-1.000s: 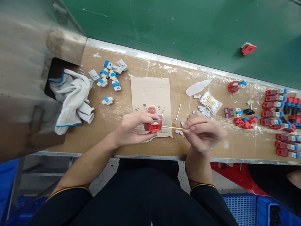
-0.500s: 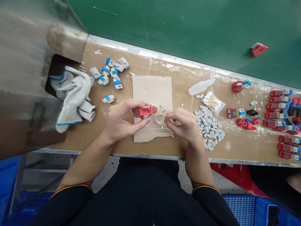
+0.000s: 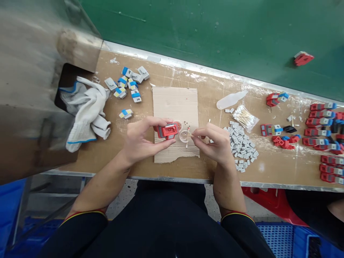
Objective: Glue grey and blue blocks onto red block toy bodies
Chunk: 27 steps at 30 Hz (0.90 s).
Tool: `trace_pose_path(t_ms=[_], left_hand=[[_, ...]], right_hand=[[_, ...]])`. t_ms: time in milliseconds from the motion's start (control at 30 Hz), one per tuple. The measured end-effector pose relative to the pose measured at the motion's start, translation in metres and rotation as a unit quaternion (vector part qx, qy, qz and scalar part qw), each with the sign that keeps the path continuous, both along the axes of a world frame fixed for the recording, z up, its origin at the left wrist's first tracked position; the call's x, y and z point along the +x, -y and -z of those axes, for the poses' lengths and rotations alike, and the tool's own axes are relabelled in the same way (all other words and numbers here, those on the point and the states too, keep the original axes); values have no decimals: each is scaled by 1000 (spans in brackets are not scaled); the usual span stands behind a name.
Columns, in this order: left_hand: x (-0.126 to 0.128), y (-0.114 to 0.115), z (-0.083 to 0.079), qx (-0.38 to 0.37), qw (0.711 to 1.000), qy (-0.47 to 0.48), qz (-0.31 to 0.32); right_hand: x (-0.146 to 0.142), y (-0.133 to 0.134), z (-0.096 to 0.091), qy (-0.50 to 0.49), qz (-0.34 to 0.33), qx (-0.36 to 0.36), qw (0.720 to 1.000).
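Note:
My left hand [image 3: 141, 138] grips a red and grey plastic toy part [image 3: 168, 131] between thumb and fingers, its hollow side facing up. In my right hand [image 3: 215, 141] a cotton swab [image 3: 190, 135] is pinched, its far end over a small round clear dish [image 3: 180, 140]. Another swab [image 3: 186, 145] with a white tip lies by that dish. A second small dish [image 3: 178, 123], with something reddish in it, is partly hidden behind the toy part. Both dishes are on a piece of cardboard [image 3: 176, 102].
Small grey pieces [image 3: 243, 147] lie in a pile at right, near a bag of cotton swabs [image 3: 245, 117] and a translucent bottle [image 3: 231, 99]. Grey-blue parts [image 3: 122, 82] and white gloves [image 3: 86, 111] lie left. Red toy vehicles [image 3: 319, 132] line the far right, beside another person's arm [image 3: 335, 208].
The toy part has tilted slightly in my left hand, showing more of its hollow. The swab in my right hand now reaches into the clear dish's outline. The whole view has shifted slightly.

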<state>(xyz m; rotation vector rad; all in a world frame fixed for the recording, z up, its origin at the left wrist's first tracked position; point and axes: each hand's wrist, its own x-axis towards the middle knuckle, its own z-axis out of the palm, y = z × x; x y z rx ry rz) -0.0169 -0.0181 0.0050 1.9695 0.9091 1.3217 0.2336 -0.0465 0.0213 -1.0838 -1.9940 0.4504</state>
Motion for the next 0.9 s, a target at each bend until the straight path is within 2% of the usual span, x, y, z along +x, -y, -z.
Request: trace_pose_path(t_ms=[133, 233, 367, 567, 900], left_hand=[[2, 0, -2, 7, 1000, -13, 17], [4, 1, -3, 8, 999, -14, 36], [8, 3, -3, 10, 998, -15, 68], [11, 6, -4, 34, 992, -19, 119], [12, 7, -3, 22, 993, 2, 118]], right_hand=[[5, 5, -6, -98, 45, 17, 994], [6, 10, -7, -191, 77, 37, 978], [-2, 14, -5, -294, 65, 30, 953], [-16, 12, -4, -285, 22, 12, 958], [-19, 10, -4, -292, -7, 13, 956]])
